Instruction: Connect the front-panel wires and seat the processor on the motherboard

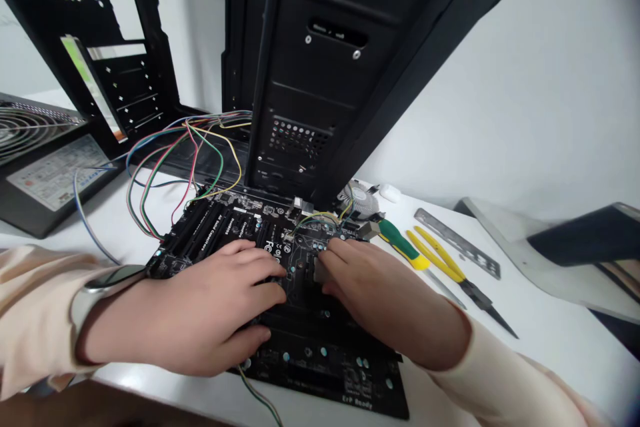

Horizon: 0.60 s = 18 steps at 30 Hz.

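Observation:
A black motherboard [320,353] lies flat on the white table [540,340] in front of me. My left hand [200,310] rests on its left half, fingers stretched flat over the board. My right hand [385,293] lies on the right half with its fingers curled down at a small grey part [320,270] near the board's middle; whether they grip it is hidden. Coloured wires [190,160] loop from the board's far left edge into the black computer case [320,73] standing behind it.
A green-handled screwdriver [400,243], yellow-handled pliers [450,270] and a metal strip [457,242] lie right of the board. A cooler fan [356,199] sits by the case. A power supply [45,167] is at the left, a monitor stand [560,260] at the right.

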### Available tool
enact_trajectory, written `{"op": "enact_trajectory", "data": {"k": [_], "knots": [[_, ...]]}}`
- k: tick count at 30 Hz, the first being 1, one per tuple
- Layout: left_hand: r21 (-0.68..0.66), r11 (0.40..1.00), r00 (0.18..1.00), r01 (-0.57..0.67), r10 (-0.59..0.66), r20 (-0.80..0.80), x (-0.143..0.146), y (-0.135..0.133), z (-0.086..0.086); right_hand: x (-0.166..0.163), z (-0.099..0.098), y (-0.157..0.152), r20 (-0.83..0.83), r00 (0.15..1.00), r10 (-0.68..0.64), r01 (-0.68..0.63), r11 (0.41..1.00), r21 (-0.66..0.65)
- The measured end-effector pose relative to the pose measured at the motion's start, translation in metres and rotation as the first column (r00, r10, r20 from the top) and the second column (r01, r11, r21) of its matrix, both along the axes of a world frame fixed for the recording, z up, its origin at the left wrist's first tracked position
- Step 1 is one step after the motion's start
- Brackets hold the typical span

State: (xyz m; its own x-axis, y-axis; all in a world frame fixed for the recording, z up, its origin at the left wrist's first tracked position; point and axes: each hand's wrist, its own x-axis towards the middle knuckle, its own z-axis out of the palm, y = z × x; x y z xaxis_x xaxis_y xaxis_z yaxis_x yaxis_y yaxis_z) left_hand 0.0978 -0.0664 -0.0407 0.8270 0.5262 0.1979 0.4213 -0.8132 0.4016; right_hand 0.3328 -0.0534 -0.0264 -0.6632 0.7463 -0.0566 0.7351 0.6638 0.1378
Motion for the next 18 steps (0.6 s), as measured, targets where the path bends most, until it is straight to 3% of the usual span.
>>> {"op": "enact_trajectory", "data": {"k": [8,13,15,18], "knots": [[-0.026,1.000,0.999,-0.002,0.001,-0.042,0.000,0.001,0.002,0.005,0.004,0.004,-0.077,0.997,-0.028,0.022,0.996,-0.081],[0.038,0.999,1.000,0.007,-0.007,-0.009,-0.001,0.000,0.001,0.026,0.004,0.017,-0.417,0.908,0.030,-0.100,0.984,-0.146],[0.055,0.998,1.000,0.007,-0.007,0.010,-0.001,-0.001,0.001,0.034,0.002,0.019,-0.533,0.846,-0.009,-0.050,0.994,-0.097],[0.059,0.998,1.000,0.008,-0.010,0.029,-0.002,0.000,0.000,0.047,-0.002,0.015,-0.643,0.758,-0.110,0.123,0.992,-0.024]]}}
